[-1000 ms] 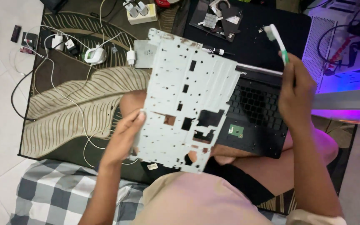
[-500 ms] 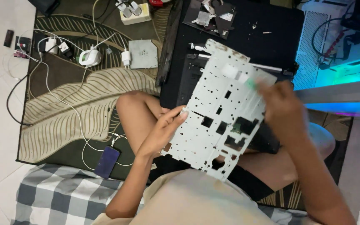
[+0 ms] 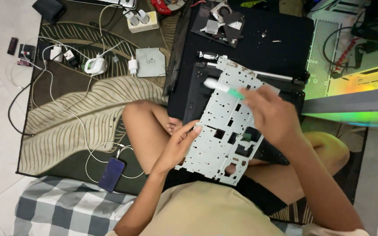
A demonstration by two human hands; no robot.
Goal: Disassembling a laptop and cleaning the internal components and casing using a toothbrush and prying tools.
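Left hand [image 3: 178, 146] gripping edge of perforated metal plate [image 3: 228, 126], tilting over lap; right hand [image 3: 270, 116] pinching white-green toothbrush [image 3: 223, 87], bristles touching plate.

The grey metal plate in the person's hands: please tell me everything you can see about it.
The grey metal plate is a thin, flat sheet, seemingly bare metal, pierced with many small holes and some larger rectangular cut-outs. It is held tilted above the person's lap and an opened black laptop. The left hand grips its left edge with the fingers. The right hand holds a white and green brush whose head is over the plate's upper part.
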